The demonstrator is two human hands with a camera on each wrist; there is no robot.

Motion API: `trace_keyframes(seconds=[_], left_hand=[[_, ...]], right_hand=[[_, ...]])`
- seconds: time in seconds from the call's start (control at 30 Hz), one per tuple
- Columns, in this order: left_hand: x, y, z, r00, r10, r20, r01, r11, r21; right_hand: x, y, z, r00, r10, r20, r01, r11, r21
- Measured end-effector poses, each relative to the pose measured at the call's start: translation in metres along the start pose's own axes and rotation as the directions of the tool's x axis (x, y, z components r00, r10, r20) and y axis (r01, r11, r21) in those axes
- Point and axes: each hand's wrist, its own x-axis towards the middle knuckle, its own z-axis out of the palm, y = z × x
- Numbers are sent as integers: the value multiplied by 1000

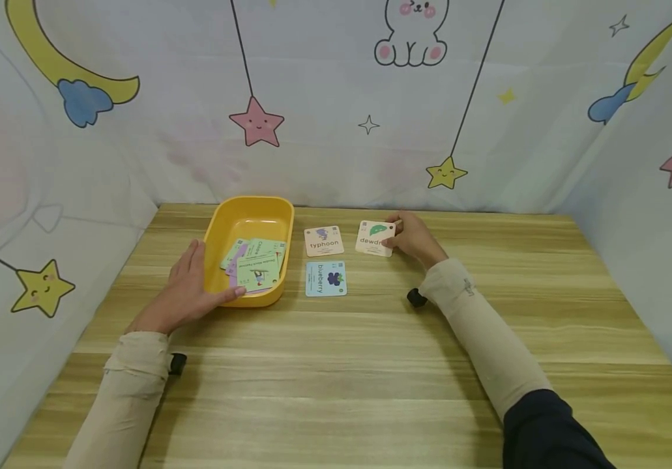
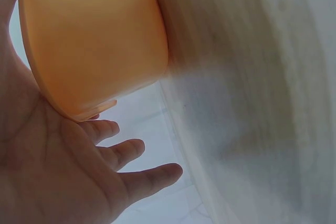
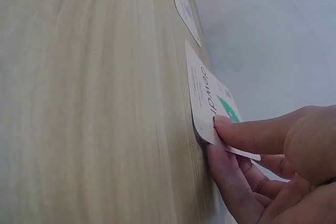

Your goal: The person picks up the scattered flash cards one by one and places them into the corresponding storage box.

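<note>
My right hand (image 1: 414, 240) pinches the right edge of a pale card (image 1: 373, 236) with a green leaf picture and the partly covered word "dewdr". In the right wrist view, thumb and fingers clasp that card (image 3: 202, 85), its near edge tilted slightly off the wood. My left hand (image 1: 186, 293) rests against the left wall and front corner of a yellow tray (image 1: 289, 225), thumb over its rim. The left wrist view shows the fingers stretched out beside the tray (image 2: 100, 35). Inside the tray lie several green and purple cards (image 1: 257, 270), overlapping.
A pale "typhoon" card (image 1: 324, 241) lies between the tray and the held card. Below it is a blue "blueberry" card (image 1: 326, 279). A patterned cloth wall (image 1: 336, 169) rises along the back edge of the wooden table (image 1: 336, 378).
</note>
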Motion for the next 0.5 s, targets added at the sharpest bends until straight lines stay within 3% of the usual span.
trace_keyframes(seconds=[0.17,0.5], left_hand=[[0,0,0,1000,0,-2,0,1000,1],[0,1,0,1000,-1,-1,1,1000,-2]], right_hand=[[0,2,-1,1000,3,25,-4,998,62],[-1,8,-4,998,-28,51,24,997,74]])
